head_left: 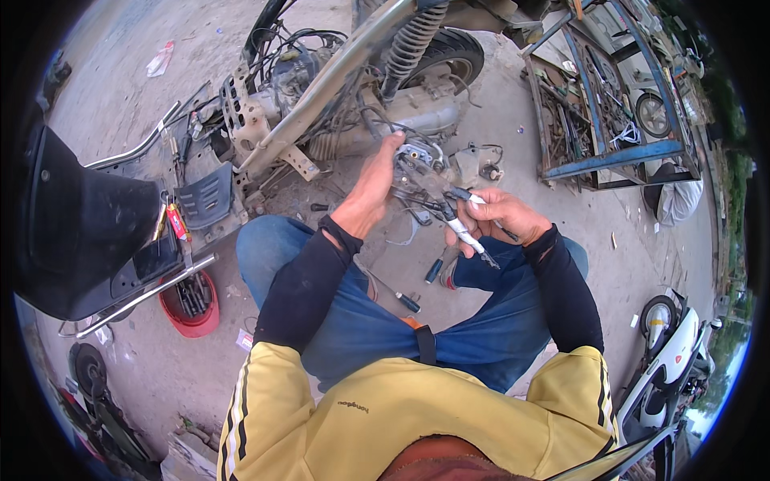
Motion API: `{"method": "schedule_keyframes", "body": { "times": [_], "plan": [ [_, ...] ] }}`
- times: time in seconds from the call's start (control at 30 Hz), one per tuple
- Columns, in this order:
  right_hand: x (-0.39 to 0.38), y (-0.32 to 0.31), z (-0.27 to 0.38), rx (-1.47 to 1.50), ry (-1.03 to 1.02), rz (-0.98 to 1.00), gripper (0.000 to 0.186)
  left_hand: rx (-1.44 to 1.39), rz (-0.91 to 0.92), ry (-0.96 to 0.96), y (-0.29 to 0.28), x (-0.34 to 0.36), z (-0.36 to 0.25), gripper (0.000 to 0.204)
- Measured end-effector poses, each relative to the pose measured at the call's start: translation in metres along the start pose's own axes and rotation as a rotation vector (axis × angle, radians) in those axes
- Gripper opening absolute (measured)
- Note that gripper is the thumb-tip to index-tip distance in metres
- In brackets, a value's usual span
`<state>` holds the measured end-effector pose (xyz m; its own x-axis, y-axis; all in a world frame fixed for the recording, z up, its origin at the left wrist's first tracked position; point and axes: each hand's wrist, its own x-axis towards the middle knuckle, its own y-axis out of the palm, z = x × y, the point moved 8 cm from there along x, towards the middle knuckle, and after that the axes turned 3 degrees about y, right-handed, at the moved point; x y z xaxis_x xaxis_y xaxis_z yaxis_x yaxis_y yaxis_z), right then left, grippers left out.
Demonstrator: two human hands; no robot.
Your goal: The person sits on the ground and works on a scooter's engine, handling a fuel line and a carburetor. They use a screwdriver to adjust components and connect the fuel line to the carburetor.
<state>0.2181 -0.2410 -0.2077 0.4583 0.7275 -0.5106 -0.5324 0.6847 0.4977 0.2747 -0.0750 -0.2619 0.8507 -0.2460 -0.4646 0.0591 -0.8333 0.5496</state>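
Note:
My left hand (372,186) is closed around the near side of a greasy grey metal engine part (414,152) with hoses and wires; most of its fingers are hidden. To its right, my right hand (511,215) grips a slim piece wrapped in white (462,232), its dark frayed end pointing down toward my knee. A second white-ended dark piece (475,199) lies by the thumb; whether the two join is unclear. Beyond both hands is a partly stripped scooter, with its engine (429,114), spring shock (411,48) and rear wheel (457,56).
Screwdrivers (407,301) lie between my legs. A loose metal part (480,165) rests on the ground ahead. At left, a red bowl (212,309) holding dark tools stands below the scooter's footboard and black seat (88,216). A blue-framed tool cart (618,160) and white scooter (678,345) stand right.

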Motion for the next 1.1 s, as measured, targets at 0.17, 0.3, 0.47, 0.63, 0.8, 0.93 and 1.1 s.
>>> {"method": "schedule_keyframes", "body": {
  "times": [0.17, 0.3, 0.47, 0.63, 0.8, 0.93, 1.1],
  "plan": [
    [0.001, -0.004, 0.003, 0.061, 0.014, 0.002, 0.033, 0.025, -0.018, -0.012, -0.002, 0.0, 0.001, 0.048],
    [0.003, 0.001, -0.002, 0.129, -0.001, 0.017, 0.033, 0.017, -0.038, 0.0, -0.003, 0.004, 0.004, 0.047],
    [0.003, 0.008, -0.01, 0.18, -0.028, -0.042, 0.034, -0.028, 0.004, 0.025, 0.004, 0.004, 0.002, 0.049],
    [0.006, 0.02, -0.019, 0.157, -0.11, -0.101, 0.037, -0.047, -0.007, 0.033, 0.007, 0.005, 0.004, 0.051],
    [0.02, 0.032, -0.04, 0.234, -0.244, -0.191, 0.034, -0.142, -0.05, 0.05, 0.014, 0.004, 0.004, 0.045],
    [0.032, 0.049, -0.045, 0.318, -0.397, -0.254, 0.031, -0.146, -0.06, 0.048, 0.014, 0.007, 0.008, 0.043],
    [0.055, 0.057, -0.064, 0.451, -0.562, -0.288, 0.029, -0.168, -0.061, 0.053, 0.018, 0.007, 0.006, 0.042]
  ]
}}
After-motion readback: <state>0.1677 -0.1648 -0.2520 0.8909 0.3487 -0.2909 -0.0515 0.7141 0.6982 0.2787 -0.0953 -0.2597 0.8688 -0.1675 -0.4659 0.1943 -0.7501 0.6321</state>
